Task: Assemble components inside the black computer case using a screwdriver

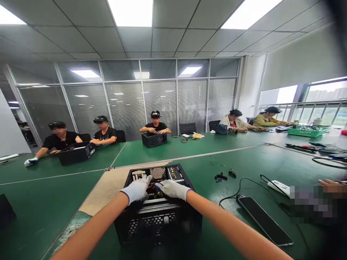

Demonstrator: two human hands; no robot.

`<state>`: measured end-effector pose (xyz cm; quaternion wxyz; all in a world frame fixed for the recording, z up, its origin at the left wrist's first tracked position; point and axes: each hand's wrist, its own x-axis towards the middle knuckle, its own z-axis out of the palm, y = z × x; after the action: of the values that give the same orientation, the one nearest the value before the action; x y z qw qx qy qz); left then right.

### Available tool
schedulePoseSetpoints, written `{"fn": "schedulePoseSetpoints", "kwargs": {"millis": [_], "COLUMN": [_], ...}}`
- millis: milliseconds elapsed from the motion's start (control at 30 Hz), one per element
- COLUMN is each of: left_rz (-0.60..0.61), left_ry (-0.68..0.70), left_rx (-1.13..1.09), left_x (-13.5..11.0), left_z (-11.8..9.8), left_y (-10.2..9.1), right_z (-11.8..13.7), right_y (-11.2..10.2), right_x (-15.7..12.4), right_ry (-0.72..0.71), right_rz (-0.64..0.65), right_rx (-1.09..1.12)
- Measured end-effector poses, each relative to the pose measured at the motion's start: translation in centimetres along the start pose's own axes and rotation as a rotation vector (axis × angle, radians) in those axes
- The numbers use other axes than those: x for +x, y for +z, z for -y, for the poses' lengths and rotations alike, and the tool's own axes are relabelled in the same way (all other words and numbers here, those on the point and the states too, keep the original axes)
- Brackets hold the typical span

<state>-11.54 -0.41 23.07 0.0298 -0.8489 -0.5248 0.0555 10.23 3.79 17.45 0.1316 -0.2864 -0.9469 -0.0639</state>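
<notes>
In front of me an open black computer case lies on the table, its perforated panel facing me. A power supply with a yellow-marked label sits in its far right corner. My left hand, in a white glove, reaches into the left middle of the case with fingers bent; whatever its fingertips grip is hidden. Beside it, my right hand, also gloved, has its fingers closed at a bundle of coloured cables. The fingertips of both hands are close together, low inside the case.
Brown cardboard lies left of the case. On the right are small black parts, a phone, a white power strip and a person's hand. Across the table, several people work, some at black cases. A green basket stands far right.
</notes>
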Motion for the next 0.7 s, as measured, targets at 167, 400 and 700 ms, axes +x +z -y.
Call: {"fn": "schedulePoseSetpoints", "kwargs": {"millis": [167, 400, 700], "left_rz": [0.006, -0.3, -0.759], "left_ry": [-0.043, 0.179, -0.035], "left_rx": [0.035, 0.19, -0.012], "left_x": [-3.7, -6.6, -16.0], "left_z": [-2.8, -5.0, 6.8], "left_y": [-0.5, 4.2, 6.0], "right_z": [-2.1, -1.3, 13.6], "right_y": [-2.1, -1.3, 5.2], "right_x": [-7.7, -13.3, 1.5], "right_ry": [0.338, 0.496, 0.4], "right_rz": [-0.436, -0.277, -0.291], "right_rx": [-0.028, -0.051, 0.032]}}
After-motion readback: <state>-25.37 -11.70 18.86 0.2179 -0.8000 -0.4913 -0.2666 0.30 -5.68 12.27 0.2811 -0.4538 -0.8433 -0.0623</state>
